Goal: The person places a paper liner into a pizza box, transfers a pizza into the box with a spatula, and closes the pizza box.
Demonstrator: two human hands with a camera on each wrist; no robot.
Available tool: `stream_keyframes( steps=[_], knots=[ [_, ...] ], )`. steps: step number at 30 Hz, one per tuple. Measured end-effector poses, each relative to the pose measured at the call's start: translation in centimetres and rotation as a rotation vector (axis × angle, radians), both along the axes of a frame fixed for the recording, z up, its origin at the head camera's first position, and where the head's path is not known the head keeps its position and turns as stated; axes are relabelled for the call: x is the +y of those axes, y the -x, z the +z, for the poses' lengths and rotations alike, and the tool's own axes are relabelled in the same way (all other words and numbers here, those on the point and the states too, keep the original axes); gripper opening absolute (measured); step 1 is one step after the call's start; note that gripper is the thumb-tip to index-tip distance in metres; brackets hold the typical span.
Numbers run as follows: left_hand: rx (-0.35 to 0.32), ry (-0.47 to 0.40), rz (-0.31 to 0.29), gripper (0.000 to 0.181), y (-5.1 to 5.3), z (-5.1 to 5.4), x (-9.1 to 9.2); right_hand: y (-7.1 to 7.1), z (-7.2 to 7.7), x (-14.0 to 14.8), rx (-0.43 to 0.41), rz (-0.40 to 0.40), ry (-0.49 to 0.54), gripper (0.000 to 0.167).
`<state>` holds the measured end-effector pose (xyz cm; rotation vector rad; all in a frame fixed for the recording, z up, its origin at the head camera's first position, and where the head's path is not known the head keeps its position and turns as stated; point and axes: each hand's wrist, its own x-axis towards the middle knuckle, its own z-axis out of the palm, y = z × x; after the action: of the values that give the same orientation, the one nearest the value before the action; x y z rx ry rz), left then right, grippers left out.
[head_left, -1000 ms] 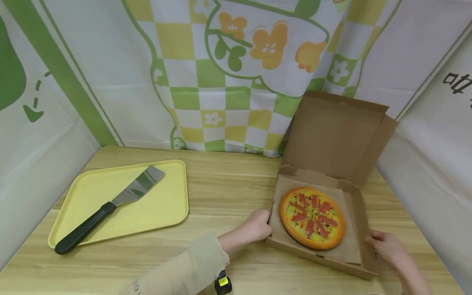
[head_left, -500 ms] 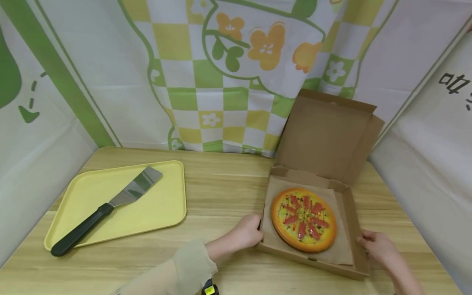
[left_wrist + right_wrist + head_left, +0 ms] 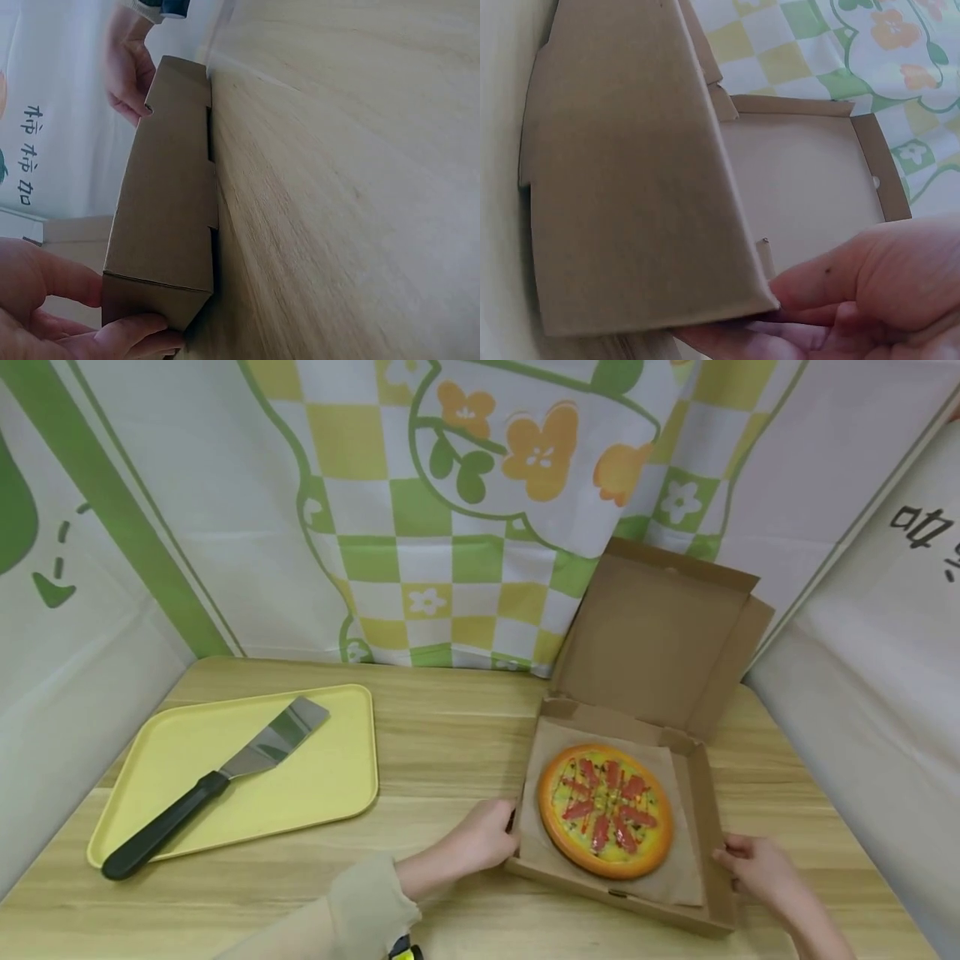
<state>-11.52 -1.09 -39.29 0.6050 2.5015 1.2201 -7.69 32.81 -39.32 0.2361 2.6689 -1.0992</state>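
Note:
A cardboard pizza box [image 3: 675, 917] stands on the right part of the table, its lid [image 3: 652, 643] raised and leaning back toward the curtain. Inside, a round pizza [image 3: 606, 810] with red strips on top lies on brown paper [image 3: 684, 868]. My left hand [image 3: 480, 839] grips the box's left side wall near the front corner; in the left wrist view its thumb and fingers [image 3: 131, 334] pinch that corner. On the opposite side, my right hand [image 3: 757, 868] pinches the right wall between thumb and fingers [image 3: 817, 277].
At the left lies a yellow tray [image 3: 337, 777]. A metal spatula [image 3: 273, 743] with a black handle rests across it, the handle end reaching over the tray's rim. A checked curtain [image 3: 450, 560] hangs behind the wooden table [image 3: 442, 735], and white cloth walls flank both sides.
Both hands have slid the open box, pizza inside, leftward and slightly nearer to me across the table. The tray and spatula stay in place; the head view has shifted a little.

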Motion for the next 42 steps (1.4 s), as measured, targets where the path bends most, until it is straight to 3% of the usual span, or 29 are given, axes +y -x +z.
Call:
stream_keyframes(
  steps=[7, 15, 19, 24, 29, 31, 36, 37, 41, 42],
  knots=[
    [-0.021, -0.002, -0.021, 0.033, 0.0, 0.1, -1.1, -0.5, 0.1, 0.0, -0.097, 0.039, 0.165, 0.050],
    [0.014, -0.012, -0.061, 0.026, -0.2, -0.1, -1.9, -0.7, 0.0, 0.2, -0.109, 0.161, 0.282, 0.045],
    [0.002, 0.014, -0.077, 0.025, -0.3, -0.1, -2.3, -0.3, 0.2, 0.2, -0.116, 0.129, 0.236, 0.041],
    [-0.085, 0.046, -0.128, 0.021, 0.5, 0.3, -2.6, 0.7, 0.8, 0.8, -0.146, 0.167, 0.228, 0.041],
    [-0.172, 0.107, -0.138, 0.015, 3.1, 1.0, -2.6, 2.0, 1.6, 1.3, -0.164, 0.185, 0.209, 0.045],
    [-0.207, 0.110, -0.114, 0.017, 4.3, 1.5, -2.5, 2.6, 2.0, 1.4, -0.170, 0.184, 0.188, 0.048],
    [-0.239, 0.116, -0.078, 0.027, 7.7, 2.1, -1.8, 3.8, 3.4, 1.9, -0.194, 0.206, 0.150, 0.050],
    [-0.212, 0.132, -0.091, 0.027, 8.2, 2.1, -1.8, 4.0, 3.7, 1.9, -0.190, 0.203, 0.138, 0.050],
    [-0.146, 0.100, -0.164, 0.023, 13.0, -0.9, -1.5, 4.5, 4.5, 2.3, -0.135, 0.195, 0.069, 0.049],
    [-0.110, 0.083, -0.180, 0.024, 14.4, -2.1, -1.4, 4.7, 4.7, 2.4, -0.120, 0.186, 0.050, 0.048]
  ],
)
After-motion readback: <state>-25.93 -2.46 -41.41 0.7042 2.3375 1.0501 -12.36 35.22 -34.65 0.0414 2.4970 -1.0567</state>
